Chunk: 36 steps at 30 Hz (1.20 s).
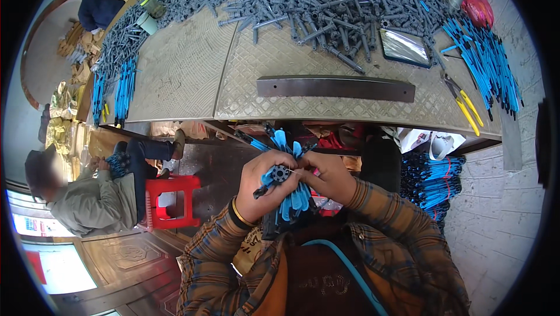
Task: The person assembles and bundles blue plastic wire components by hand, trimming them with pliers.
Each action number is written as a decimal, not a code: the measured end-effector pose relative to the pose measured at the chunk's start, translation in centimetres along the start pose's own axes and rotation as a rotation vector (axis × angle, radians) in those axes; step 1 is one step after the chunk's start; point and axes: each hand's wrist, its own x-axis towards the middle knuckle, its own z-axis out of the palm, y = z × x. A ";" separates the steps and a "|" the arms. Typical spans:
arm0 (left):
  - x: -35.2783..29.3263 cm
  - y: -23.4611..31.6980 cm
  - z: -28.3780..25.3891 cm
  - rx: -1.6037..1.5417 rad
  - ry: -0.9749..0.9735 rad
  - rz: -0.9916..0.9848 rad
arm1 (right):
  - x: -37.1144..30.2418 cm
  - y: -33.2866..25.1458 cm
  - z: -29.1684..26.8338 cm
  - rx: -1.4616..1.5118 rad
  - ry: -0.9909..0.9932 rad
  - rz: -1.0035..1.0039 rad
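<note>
My left hand [255, 183] is wrapped around a dark round hub [280, 174] with a ring of small holes. Flat blue strips with black ends [298, 200] fan out above and below the fingers. At the hub's right side, my right hand [331, 177] has its thumb and fingers pinched together. A thin pale wire or thread [293, 170] runs from the hub to those fingertips. Both hands almost meet, held in front of my chest just off the table's near edge. How the strips join the hub is hidden behind the fingers.
Grey plastic rods [326, 13] heap along the table's far side. A dark metal bar [335, 88], yellow-handled pliers [464, 105] and blue-strip bundles [487, 59] lie nearer. More bundles [431, 179] are stacked below right. Another person [96, 193] sits left beside a red stool [169, 199].
</note>
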 end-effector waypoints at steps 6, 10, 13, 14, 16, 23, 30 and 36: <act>0.1 -0.1 -0.6 0.024 0.056 0.145 | 0.3 -2.2 -1.7 -0.336 -0.050 -0.350; 0.4 -0.1 -0.5 0.028 0.000 0.134 | 1.2 -2.7 -3.7 -0.593 -0.215 -0.565; -0.2 0.0 -0.4 -0.001 -0.039 0.092 | 1.0 -3.6 -4.0 -0.695 -0.240 -0.633; -0.2 0.0 -0.5 -0.014 -0.065 0.060 | 1.0 -3.9 -4.1 -0.738 -0.237 -0.652; -0.1 0.1 -0.6 0.004 -0.067 0.065 | 1.1 -4.1 -4.3 -0.789 -0.231 -0.670; 0.1 0.5 -0.4 0.071 -0.070 0.084 | 1.2 -2.9 -3.0 -0.597 -0.103 -0.656; -0.1 0.6 -0.2 0.006 -0.069 -0.001 | 0.3 -3.3 -1.4 -0.239 -0.032 -0.257; 0.2 0.7 -0.2 -0.069 -0.138 -0.048 | 0.1 -4.0 -2.4 -0.170 -0.073 -0.184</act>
